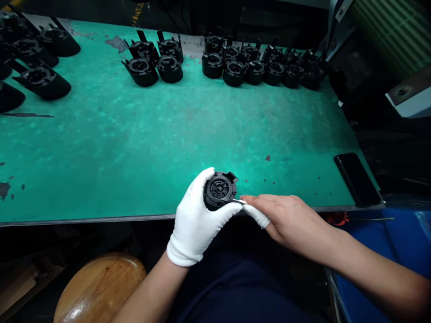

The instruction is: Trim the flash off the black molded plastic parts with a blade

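Observation:
My left hand (pixel 198 215), in a white glove, is closed around a round black plastic part (pixel 220 187). Its face, with concentric rings and a small centre hole, is turned up toward me, and a tab sticks out at the upper right. My right hand (pixel 283 213) is bare except for a white cover on the thumb. Between its thumb and fingers is a thin, pale, blade-like tool (pixel 239 201), its tip at the lower right rim of the part. Most of the tool is hidden by the fingers, so its exact kind does not show.
Black cylindrical housings stand along the back of the green table (pixel 168 134), such as one housing (pixel 235 72) at the centre right and another (pixel 47 83) at the left. A phone (pixel 357 178) lies at the right edge. A wooden stool (pixel 101 287) and blue bin (pixel 370 251) are below.

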The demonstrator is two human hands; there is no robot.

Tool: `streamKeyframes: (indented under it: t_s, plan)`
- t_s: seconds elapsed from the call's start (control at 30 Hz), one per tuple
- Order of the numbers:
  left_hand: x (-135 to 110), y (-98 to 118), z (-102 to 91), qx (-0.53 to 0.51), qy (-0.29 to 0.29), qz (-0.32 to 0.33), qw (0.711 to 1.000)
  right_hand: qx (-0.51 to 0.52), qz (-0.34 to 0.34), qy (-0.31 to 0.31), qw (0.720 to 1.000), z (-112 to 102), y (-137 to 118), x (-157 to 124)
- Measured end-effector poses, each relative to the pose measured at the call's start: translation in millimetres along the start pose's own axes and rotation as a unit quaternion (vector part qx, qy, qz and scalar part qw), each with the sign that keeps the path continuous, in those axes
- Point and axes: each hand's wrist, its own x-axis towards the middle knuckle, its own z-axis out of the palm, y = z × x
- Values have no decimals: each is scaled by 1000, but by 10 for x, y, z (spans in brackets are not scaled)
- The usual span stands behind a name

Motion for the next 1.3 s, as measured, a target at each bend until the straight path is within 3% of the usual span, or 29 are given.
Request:
streamKeyframes:
  t_s: [0.1, 0.27, 0.5, 0.63, 0.93, 1.03, 1.13, 1.17, 1.23, 1.3]
  plan:
    - [-6, 3, 7, -3, -4, 0, 1000, -3, 11, 10, 1000, 16, -2, -17]
    - [0, -9, 1, -6, -7, 8, 1000, -5, -1, -24, 1000, 12, -52, 9]
    - [1, -10, 16, -8, -2, 6, 1000, 4, -12, 32, 999, 62, 1, 62]
    - [-7, -32, 19, -10, 3, 8, 1000, -29, -5, 18, 999, 107, -18, 59]
    - [33, -13, -24, 0, -38, 9, 999, -36, -47, -47, 997, -181, -35, 185]
    - [117, 5, -118, 5, -80, 21, 997, 17, -60, -18, 998, -168, 26, 157]
    - [255, -61, -339, 9, -164, 76, 984, 94, -52, 64, 992, -121, 145, 67]
    - [297, -108, -425, 10, -168, 89, 982, 110, -41, 94, 989, -109, 189, 37]
    - [350, -222, -570, -2, -122, 88, 989, 127, -20, 130, 983, -89, 265, -7]
    - [352, -322, -630, -48, -63, 65, 995, 130, -14, 126, 983, -72, 307, -13]
